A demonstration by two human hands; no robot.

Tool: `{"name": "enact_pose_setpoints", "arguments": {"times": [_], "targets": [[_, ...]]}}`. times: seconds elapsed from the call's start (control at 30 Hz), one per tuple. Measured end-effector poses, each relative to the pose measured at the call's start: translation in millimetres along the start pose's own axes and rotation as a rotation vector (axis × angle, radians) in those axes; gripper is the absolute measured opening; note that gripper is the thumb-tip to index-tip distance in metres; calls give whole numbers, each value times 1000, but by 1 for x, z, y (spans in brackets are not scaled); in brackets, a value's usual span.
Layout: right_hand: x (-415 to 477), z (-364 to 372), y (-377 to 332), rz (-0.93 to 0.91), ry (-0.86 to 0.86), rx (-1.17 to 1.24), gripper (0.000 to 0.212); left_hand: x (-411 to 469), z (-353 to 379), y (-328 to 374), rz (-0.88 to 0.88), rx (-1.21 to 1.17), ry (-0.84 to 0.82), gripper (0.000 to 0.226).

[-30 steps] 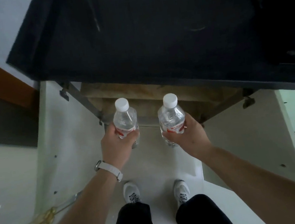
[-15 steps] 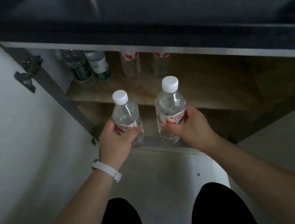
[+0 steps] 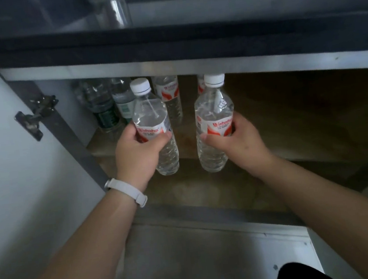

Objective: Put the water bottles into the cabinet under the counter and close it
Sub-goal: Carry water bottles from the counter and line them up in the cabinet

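Note:
My left hand (image 3: 137,155) grips a clear water bottle (image 3: 150,111) with a white cap and red-and-white label. My right hand (image 3: 236,143) grips a second, matching bottle (image 3: 214,108). Both bottles are upright and held side by side in front of the wooden shelf (image 3: 291,127) of the open cabinet under the dark counter (image 3: 190,40). Their bases hang over the shelf's front edge. The white left door (image 3: 7,148) stands open.
Several bottles stand at the back left of the shelf: two with green labels (image 3: 105,104) and two red-labelled ones (image 3: 170,95). The shelf's right part is bare wood. A clear glass jar (image 3: 113,7) stands on the counter above. A metal hinge (image 3: 35,115) sticks out from the left door.
The view has dropped lower and closer to the cabinet. Both hands have carried their bottles forward and up, towards the shelf opening.

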State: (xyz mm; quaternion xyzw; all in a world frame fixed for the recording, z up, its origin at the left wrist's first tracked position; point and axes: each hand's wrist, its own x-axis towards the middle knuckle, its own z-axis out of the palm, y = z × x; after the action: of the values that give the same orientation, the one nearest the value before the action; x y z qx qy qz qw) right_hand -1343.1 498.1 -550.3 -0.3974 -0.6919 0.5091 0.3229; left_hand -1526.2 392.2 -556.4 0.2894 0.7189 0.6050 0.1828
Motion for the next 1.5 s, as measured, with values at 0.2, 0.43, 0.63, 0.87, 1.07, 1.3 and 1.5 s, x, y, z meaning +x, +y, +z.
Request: {"name": "enact_pose_setpoints", "arguments": {"times": [0.2,0.43,0.63,0.87,1.07,1.3,1.5], "targets": [[32,11,-11,-16,23,-4,51,33,3,4,16,-35,5,40],[66,31,-11,-9,74,19,47,63,5,-13,38,-9,45,41],[82,45,1,-40,67,-28,50,79,7,-20,74,53,57,40],[90,57,11,-33,109,-68,50,76,9,-31,153,177,38,51],[90,56,8,-28,71,-74,53,75,8,-30,132,192,-18,57],[75,39,14,-1,25,-64,73,44,-9,-43,186,205,-108,64],[40,14,31,-38,18,-328,63,-12,-23,-72,420,720,-281,68]]}}
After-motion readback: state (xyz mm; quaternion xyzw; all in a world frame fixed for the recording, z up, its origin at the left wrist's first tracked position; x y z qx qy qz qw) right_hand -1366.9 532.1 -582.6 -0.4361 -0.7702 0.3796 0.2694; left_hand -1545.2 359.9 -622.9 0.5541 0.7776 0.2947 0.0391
